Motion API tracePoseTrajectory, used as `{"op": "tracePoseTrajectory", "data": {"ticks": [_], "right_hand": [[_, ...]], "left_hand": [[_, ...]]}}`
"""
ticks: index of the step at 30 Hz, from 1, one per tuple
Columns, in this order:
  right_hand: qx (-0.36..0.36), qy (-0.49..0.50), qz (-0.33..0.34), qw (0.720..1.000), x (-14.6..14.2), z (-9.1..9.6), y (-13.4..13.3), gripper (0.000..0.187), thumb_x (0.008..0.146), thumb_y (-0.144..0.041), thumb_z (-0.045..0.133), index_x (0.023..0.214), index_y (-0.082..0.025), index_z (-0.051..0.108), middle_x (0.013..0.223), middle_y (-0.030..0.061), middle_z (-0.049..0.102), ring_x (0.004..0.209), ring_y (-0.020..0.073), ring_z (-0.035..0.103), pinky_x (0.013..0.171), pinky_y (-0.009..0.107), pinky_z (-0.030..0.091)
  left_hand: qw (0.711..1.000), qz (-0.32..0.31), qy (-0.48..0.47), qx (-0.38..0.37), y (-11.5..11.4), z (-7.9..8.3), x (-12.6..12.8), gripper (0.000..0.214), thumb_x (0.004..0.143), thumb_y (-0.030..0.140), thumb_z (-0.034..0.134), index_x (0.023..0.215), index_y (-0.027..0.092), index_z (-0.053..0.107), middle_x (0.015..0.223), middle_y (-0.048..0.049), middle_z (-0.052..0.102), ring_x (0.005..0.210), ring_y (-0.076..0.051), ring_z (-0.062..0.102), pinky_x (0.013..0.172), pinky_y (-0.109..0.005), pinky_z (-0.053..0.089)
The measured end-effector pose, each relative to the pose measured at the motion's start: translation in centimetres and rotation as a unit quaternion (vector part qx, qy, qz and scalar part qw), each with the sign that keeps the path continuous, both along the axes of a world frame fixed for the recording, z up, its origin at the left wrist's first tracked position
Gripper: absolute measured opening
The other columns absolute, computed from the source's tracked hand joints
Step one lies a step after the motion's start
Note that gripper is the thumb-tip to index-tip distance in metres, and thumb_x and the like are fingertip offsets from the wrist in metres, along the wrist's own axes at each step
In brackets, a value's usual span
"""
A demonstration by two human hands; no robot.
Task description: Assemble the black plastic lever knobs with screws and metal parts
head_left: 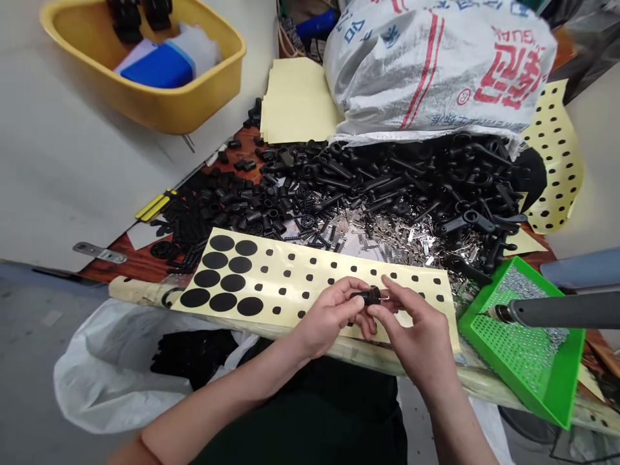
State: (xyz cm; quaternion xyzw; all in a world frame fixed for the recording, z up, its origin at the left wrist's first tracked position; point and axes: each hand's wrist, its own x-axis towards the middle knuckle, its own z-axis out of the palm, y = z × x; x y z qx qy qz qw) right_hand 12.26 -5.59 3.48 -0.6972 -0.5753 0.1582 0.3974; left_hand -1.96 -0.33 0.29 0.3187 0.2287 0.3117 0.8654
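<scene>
My left hand (329,316) and my right hand (416,329) meet over the near edge of the table. Together they pinch a small black plastic part (372,296) with a thin metal piece sticking out toward the right. Both hands are closed on it. Under them lies a pale yellow backing sheet (300,271) carrying large black round stickers at its left end and rows of small black dots.
A heap of black plastic parts (387,181) and small metal clips (397,236) covers the table behind. A green tray (527,342) of tiny screws sits at right, with an electric screwdriver (557,311) above it. A woven sack (436,64), a yellow tub (159,97), and a plastic bag (126,361) of black parts surround.
</scene>
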Motion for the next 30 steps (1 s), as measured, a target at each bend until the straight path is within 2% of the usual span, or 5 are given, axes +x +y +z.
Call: {"op": "tracePoseTrajectory", "data": {"ticks": [4,9,16,23,30], "right_hand": [[0.026,-0.026,-0.044,0.998,-1.1,0.1,0.0,0.031,0.071,-0.034,0.073,0.098,-0.021,0.066,0.081,0.0027,0.074,0.065,0.0164,0.069,0.065,0.029,0.059],[0.033,0.015,-0.029,0.999,-1.3,-0.1,-0.6,0.03,0.071,-0.033,0.073,0.098,-0.022,0.066,0.085,0.0029,0.073,0.072,0.0174,0.069,0.071,0.031,0.058],[0.011,0.157,-0.108,0.981,-0.9,-0.3,-0.8,0.018,0.079,-0.036,0.064,0.081,-0.019,0.071,0.082,0.0063,0.073,0.074,0.0171,0.066,0.067,0.029,0.055],[-0.063,0.321,-0.039,0.944,-1.3,0.1,0.3,0.02,0.075,-0.036,0.069,0.069,-0.017,0.069,0.057,0.0017,0.066,0.052,0.0136,0.061,0.053,0.026,0.052],[-0.02,0.268,-0.022,0.963,-1.0,-1.3,-0.2,0.012,0.078,-0.031,0.068,0.077,-0.019,0.07,0.065,0.0018,0.067,0.06,0.0141,0.062,0.061,0.029,0.053]], "left_hand": [[1.0,0.001,0.004,-0.003,0.1,0.3,-0.1,0.05,0.08,0.035,0.07,0.122,0.017,0.051,0.081,-0.0018,0.061,0.06,-0.014,0.062,0.059,-0.028,0.05],[1.0,0.016,-0.005,-0.013,0.2,0.1,0.0,0.035,0.075,0.035,0.074,0.102,0.014,0.066,0.095,-0.0083,0.067,0.06,-0.012,0.061,0.058,-0.027,0.05],[1.0,0.012,-0.001,-0.009,0.3,0.0,0.1,0.035,0.081,0.038,0.068,0.104,0.012,0.063,0.065,-0.0057,0.066,0.062,-0.017,0.064,0.059,-0.027,0.049],[0.999,0.029,0.033,0.006,0.4,0.1,0.3,0.029,0.077,0.034,0.072,0.094,0.012,0.064,0.07,-0.0037,0.065,0.058,-0.013,0.06,0.063,-0.027,0.05],[0.998,0.032,0.047,-0.027,0.5,0.2,0.2,0.028,0.075,0.031,0.074,0.091,0.01,0.063,0.074,-0.0046,0.064,0.058,-0.012,0.059,0.061,-0.027,0.048]]}}
